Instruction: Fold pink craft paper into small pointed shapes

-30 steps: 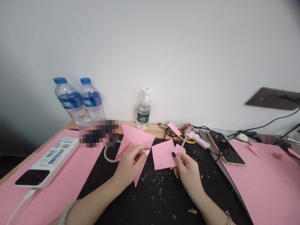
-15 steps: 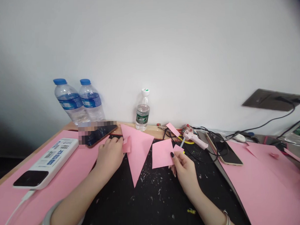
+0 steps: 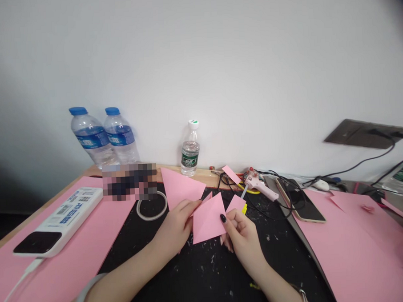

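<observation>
A small pink paper square [image 3: 209, 219] with a diagonal crease is held up between my two hands over the black mat. My right hand [image 3: 241, 236] pinches its right edge, the dark thumbnail in front. My left hand [image 3: 178, 225] is closed at its left side, where a folded pink edge shows by the fingertips; whether that is a separate piece I cannot tell. Behind my left hand lies a larger pink paper triangle [image 3: 179, 185], partly covered. Another small pink piece [image 3: 235, 203] is just above my right hand, near a yellow scrap [image 3: 244, 209].
A pale glue gun [image 3: 261, 188] with a cable lies behind my right hand. A white ring [image 3: 152, 205] is left of my left hand. A power bank [image 3: 59, 221], bottles [image 3: 190, 153] and a phone [image 3: 300, 199] stand or lie around. Another person's hand is at the right edge.
My left hand has moved right, from beside the paper triangle to the small square's left side. The square has turned and come slightly left and lower. The white ring is now uncovered.
</observation>
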`<state>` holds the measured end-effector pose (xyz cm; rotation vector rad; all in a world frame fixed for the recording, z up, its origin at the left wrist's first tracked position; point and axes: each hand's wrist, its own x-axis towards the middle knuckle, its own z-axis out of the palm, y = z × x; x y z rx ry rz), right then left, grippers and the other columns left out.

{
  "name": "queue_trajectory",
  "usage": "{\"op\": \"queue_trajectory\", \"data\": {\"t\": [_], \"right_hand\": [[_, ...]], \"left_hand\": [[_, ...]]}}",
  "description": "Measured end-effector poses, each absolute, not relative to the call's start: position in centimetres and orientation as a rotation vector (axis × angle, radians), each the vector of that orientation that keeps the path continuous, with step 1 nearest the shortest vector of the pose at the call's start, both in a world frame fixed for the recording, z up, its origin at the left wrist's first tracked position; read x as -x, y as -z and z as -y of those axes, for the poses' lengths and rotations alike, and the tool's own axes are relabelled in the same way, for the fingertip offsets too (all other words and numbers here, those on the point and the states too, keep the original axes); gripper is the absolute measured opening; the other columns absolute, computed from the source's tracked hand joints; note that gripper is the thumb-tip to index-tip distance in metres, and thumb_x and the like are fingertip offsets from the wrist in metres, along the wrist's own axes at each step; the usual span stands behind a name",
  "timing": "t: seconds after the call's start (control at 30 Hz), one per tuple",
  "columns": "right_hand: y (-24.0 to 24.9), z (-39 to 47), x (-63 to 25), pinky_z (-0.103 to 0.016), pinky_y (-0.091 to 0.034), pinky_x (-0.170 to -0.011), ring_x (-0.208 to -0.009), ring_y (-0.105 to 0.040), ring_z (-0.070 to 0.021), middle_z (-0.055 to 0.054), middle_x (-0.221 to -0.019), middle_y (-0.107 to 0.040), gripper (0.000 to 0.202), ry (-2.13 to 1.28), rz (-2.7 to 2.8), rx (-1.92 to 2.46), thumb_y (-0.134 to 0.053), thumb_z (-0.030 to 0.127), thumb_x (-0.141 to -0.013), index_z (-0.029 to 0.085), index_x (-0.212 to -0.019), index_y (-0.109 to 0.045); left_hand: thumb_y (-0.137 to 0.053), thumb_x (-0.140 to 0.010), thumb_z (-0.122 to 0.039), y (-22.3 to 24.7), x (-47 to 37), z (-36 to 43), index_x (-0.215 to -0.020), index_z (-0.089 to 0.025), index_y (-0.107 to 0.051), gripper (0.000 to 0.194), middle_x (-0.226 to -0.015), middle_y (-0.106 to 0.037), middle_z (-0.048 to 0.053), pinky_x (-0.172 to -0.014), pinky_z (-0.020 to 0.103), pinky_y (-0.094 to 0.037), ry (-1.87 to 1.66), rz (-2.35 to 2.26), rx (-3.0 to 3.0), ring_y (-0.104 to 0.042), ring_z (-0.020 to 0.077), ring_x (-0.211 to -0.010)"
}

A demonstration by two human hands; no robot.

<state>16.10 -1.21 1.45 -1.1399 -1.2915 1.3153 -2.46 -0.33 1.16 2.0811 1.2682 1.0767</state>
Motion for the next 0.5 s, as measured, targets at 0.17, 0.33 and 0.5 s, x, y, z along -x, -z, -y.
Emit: {"op": "queue_trajectory", "data": {"t": [0.17,0.33,0.5], "right_hand": [[-1.32,0.93,-16.05,-0.015,-0.02,-0.029,-0.027,-0.033,-0.0039,0.006,-0.039,-0.05,0.036,-1.279,1.314,1.256,-0.057,0.049,-0.079,0.02,-0.064,-0.042],[-0.82,0.73,-16.3,-0.017,-0.019,-0.029,-0.027,-0.031,-0.005,0.006,-0.037,-0.049,0.036,-1.252,1.309,1.328,-0.056,0.048,-0.078,0.021,-0.062,-0.041],[-0.53,0.6,-16.38,-0.019,-0.02,-0.035,-0.032,-0.032,-0.0067,0.008,-0.037,-0.041,0.036,-1.164,1.382,1.314,-0.057,0.043,-0.078,0.021,-0.058,-0.038]], "left_hand": [[-0.039,-0.083,-0.006,-1.58,2.06,0.16,-0.118,-0.018,-0.059,0.042,-0.107,-0.066,0.007,-0.087,0.032,-0.046,-1.101,-1.178,-1.804,-0.06,0.0199,-0.097],[-0.034,-0.094,-0.034,-1.95,1.9,0.59,-0.126,-0.018,-0.052,0.041,-0.112,-0.066,0.008,-0.087,0.035,-0.047,-1.017,-1.031,-1.534,-0.061,0.0229,-0.098],[-0.038,-0.091,-0.046,-1.62,1.89,0.9,-0.132,-0.017,-0.045,0.051,-0.123,-0.059,0.011,-0.098,0.04,-0.039,-0.924,-0.915,-1.455,-0.059,0.0255,-0.104]]}}
